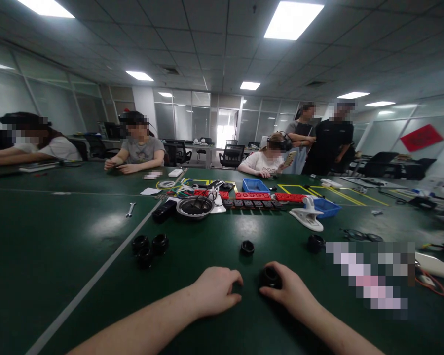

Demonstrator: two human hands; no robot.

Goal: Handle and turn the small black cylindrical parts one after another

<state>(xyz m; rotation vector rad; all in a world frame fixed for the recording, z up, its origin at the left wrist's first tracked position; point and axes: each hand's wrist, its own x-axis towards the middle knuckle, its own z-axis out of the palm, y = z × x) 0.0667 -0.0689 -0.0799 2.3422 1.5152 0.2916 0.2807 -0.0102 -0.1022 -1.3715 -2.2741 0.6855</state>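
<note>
While right hand (295, 290) closes around black fitting (270, 278) | left hand (215, 291) half-curled, empty | shirt print (269, 166) too small to read

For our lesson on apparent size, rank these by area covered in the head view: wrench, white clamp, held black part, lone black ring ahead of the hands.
1. White clamp
2. Held black part, partly covered and nearer the camera
3. Lone black ring
4. Wrench

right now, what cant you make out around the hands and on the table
Head view, all:
- Far side of the black part: hidden by the right hand.
- Left forearm: cut off by the bottom edge.
- What lies under the pixelated patch: masked.
- Marks on the red strips: too small.
</note>
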